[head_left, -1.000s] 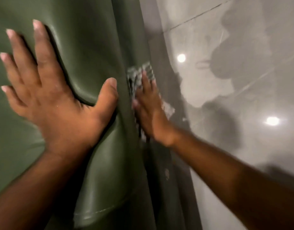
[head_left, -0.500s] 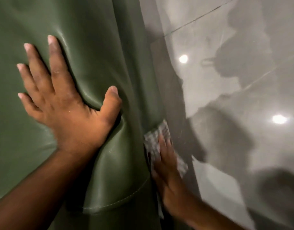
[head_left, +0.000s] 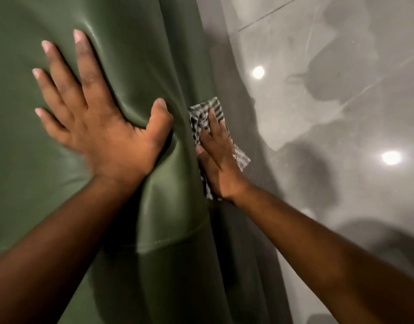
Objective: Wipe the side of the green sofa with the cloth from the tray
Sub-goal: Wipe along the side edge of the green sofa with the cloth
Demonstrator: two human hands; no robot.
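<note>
The green sofa [head_left: 136, 54] fills the left half of the head view, its leather shiny and dented. My left hand [head_left: 100, 122] lies flat on the sofa's top with fingers spread, pressing a hollow into the cushion. My right hand [head_left: 216, 157] presses a grey-and-white checked cloth [head_left: 205, 111] flat against the sofa's side, just right of my left thumb. The cloth shows above the fingertips and along both edges of the hand; the rest is hidden under the palm.
A glossy grey tiled floor [head_left: 341, 113] runs along the right of the sofa, with two bright light reflections and dark shadows on it. No tray is in view.
My right hand with the cloth slid down the sofa's side and has come back up to about mid-height. My left hand stayed pressed on the sofa top.
</note>
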